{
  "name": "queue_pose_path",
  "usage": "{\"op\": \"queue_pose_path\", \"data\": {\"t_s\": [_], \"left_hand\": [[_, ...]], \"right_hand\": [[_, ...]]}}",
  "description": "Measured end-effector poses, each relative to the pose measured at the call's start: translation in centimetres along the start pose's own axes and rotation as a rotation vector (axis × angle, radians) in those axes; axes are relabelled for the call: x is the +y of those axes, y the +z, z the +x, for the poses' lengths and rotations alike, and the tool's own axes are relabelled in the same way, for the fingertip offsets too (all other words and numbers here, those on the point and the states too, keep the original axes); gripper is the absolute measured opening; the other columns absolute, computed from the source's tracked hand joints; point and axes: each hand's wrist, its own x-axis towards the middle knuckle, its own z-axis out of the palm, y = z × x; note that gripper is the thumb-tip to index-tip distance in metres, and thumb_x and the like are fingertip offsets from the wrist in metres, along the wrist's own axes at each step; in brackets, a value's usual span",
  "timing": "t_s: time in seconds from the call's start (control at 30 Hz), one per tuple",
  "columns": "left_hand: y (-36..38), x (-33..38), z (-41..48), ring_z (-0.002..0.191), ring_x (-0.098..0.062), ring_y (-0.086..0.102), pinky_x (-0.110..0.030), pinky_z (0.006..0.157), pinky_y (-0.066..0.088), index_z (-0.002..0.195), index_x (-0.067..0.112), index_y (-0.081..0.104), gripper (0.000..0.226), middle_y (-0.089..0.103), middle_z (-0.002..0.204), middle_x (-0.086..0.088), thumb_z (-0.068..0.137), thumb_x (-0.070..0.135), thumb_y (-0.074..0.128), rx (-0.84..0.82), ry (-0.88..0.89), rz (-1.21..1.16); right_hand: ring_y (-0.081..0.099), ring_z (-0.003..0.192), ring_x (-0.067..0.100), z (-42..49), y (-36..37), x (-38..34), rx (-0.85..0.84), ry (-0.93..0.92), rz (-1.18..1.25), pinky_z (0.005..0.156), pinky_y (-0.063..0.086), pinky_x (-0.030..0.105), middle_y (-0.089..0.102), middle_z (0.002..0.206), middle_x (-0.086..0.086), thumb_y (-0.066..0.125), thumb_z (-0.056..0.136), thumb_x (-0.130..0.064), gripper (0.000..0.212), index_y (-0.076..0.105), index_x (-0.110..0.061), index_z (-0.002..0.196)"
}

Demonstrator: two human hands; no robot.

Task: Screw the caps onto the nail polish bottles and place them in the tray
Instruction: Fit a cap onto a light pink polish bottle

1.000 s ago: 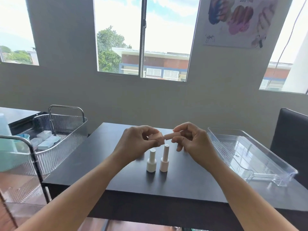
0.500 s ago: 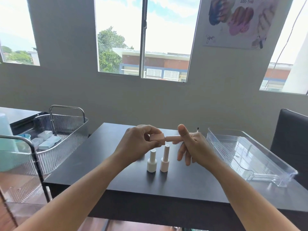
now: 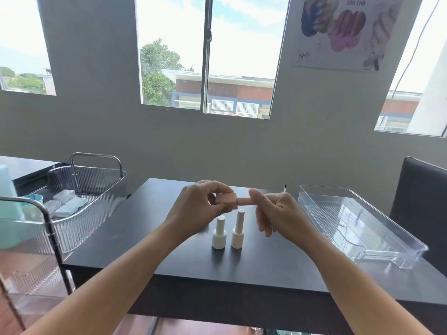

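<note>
Far left of the tray, off the table, a ribbed clear basket (image 3: pixel 92 213) on a metal frame holds pale packets and plays no part in this job. Closer to the tray, the left hand (image 3: pixel 196 209) pinches the square pink bottle (image 3: pixel 226 201) in curled fingers and thumb, tipped on its side in the air so its neck points toward the tray. The pink cap (image 3: pixel 244 200) meets that neck, pinched between thumb and forefinger of the right hand (image 3: pixel 278 213), whose other fingers hang loose; that grip suits twisting, so the screwing looks partly done. Below the hands, a short white bottle (image 3: pixel 219 234) and a taller white bottle (image 3: pixel 237 230) stand upright, side by side on the table (image 3: pixel 145 238), seemingly capped and waiting. A small brush tip (image 3: pixel 285 187) shows just beyond the right hand. The clear tray (image 3: pixel 312 209) lies at the table's right edge, near that hand, with no bottle in it yet.
</note>
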Motion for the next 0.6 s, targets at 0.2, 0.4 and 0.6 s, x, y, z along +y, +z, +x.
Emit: {"op": "queue_pose_path", "data": {"t_s": [0.2, 0.4, 0.6], "left_hand": [[-0.2, -0.3, -0.1, 0.077, -0.001, 0.064, -0.006, 0.068, 0.043, 0.085, 0.04, 0.074, 0.025, 0.073, 0.086, 0.02, 0.071, 0.021, 0.083, 0.015, -0.013, 0.019], [-0.3, -0.2, -0.2, 0.076, 0.004, 0.064, -0.003, 0.067, 0.042, 0.085, 0.04, 0.074, 0.027, 0.073, 0.085, 0.019, 0.071, 0.018, 0.084, 0.018, -0.017, -0.004], [0.0, 0.3, -0.1, 0.081, 0.002, 0.06, -0.005, 0.07, 0.042, 0.087, 0.039, 0.073, 0.026, 0.071, 0.088, 0.016, 0.072, 0.021, 0.084, -0.006, -0.009, 0.022]], "right_hand": [[0.065, 0.045, 0.015, -0.1, -0.2, 0.6, 0.004, -0.011, -0.081, 0.051, 0.044, 0.02, 0.071, 0.068, -0.006, 0.04, 0.078, -0.084, 0.06, 0.069, -0.035, 0.095], [0.064, 0.045, 0.018, 0.1, 0.2, 1.3, 0.085, -0.162, -0.024, 0.056, 0.051, 0.034, 0.071, 0.076, -0.005, 0.064, 0.092, -0.031, 0.005, 0.059, -0.032, 0.092], [0.06, 0.039, 0.015, 0.1, 0.3, 1.0, 0.105, -0.059, -0.088, 0.052, 0.047, 0.024, 0.065, 0.052, 0.0, 0.036, 0.087, -0.074, 0.065, 0.055, -0.019, 0.059]]}}
